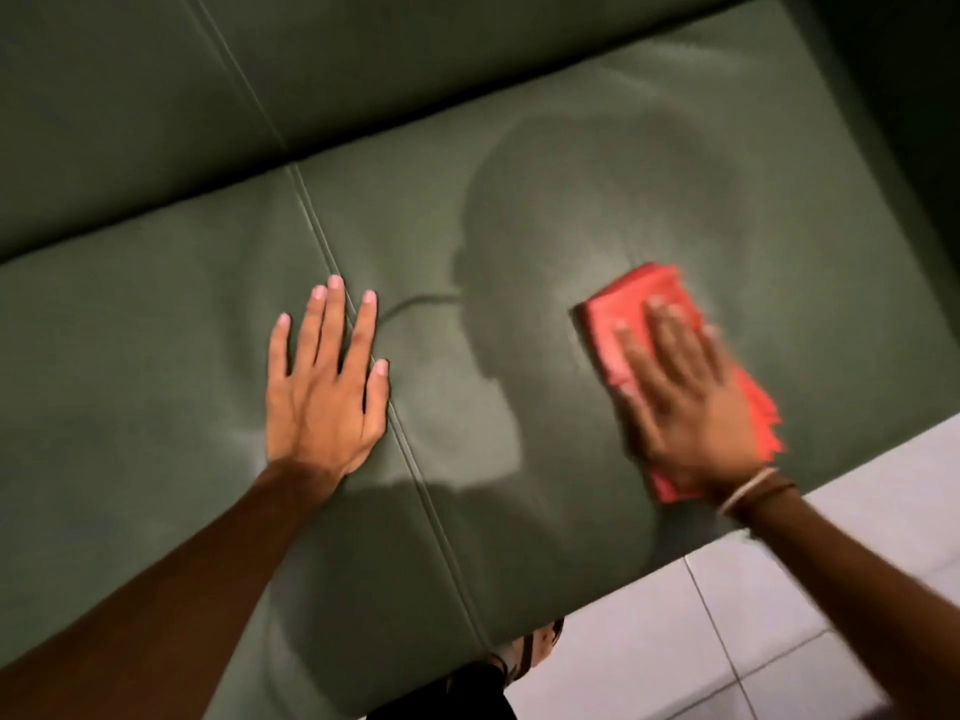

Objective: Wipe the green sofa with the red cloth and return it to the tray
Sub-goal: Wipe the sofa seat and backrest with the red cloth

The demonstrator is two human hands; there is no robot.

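The green sofa fills most of the view, its seat split by a stitched seam running from upper left to lower middle. A folded red cloth lies flat on the right seat cushion. My right hand presses down on it with fingers spread, blurred by motion. My left hand rests flat on the seat beside the seam, fingers apart, holding nothing. No tray is in view.
White tiled floor shows at the lower right, past the sofa's front edge. The sofa backrest rises at the top. A shadow of a head falls on the seat. A sandalled foot shows at the bottom.
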